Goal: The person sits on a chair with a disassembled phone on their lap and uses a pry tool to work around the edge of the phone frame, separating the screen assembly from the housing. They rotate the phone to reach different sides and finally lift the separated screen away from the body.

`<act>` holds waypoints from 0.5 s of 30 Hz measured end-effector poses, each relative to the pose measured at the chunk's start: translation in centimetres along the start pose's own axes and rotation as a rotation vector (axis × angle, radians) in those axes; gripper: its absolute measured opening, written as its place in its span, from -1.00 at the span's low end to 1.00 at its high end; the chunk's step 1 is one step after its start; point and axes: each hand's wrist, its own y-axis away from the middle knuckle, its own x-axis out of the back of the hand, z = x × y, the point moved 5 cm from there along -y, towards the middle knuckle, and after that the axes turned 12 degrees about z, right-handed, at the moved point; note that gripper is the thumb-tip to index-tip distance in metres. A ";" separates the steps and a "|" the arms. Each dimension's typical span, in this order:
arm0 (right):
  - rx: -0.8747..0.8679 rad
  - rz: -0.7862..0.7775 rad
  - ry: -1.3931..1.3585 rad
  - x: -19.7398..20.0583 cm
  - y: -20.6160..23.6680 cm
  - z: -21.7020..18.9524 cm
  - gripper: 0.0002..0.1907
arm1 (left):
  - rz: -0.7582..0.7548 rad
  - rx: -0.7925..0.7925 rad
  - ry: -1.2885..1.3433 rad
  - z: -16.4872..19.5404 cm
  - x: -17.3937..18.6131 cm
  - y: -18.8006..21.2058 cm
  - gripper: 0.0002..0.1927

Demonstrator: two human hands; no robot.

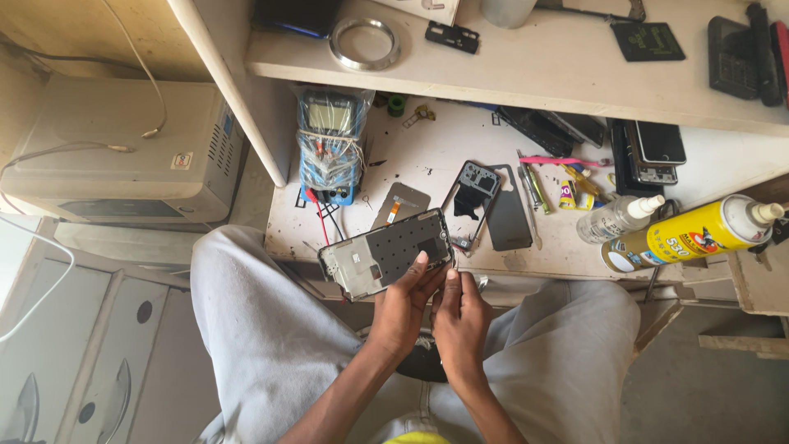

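An opened phone frame [380, 253], dark inside with a metal rim, is held over the bench's front edge. My left hand [403, 308] grips its right end, thumb on the inner face. My right hand [460, 316] sits right beside it, fingers curled at the frame's lower right corner, seemingly pinching something small there; what it holds is hidden. Both forearms rise from my lap in light grey trousers.
On the white bench [427, 164] lie a phone mid-frame [472, 193], a grey back cover [508, 218], a wrapped multimeter [330, 144], tweezers and small tools [534, 185], stacked phones [649, 152], a clear squeeze bottle [616, 218] and a yellow spray can [690, 234]. A shelf [526, 66] overhangs. A grey box [123, 152] stands left.
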 end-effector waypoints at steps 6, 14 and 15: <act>0.228 0.090 0.134 0.3 0.2 -0.8 -0.77 | 0.047 0.014 -0.047 0.0 -0.1 0.4 -0.64; 0.009 0.154 -0.079 2.5 -2.2 -1.7 -0.70 | 0.029 0.007 -0.014 -1.2 0.0 1.0 -0.66; -0.004 0.147 -0.085 2.6 -2.1 -1.6 -0.71 | -0.004 0.007 0.003 -1.1 -0.2 0.7 -0.66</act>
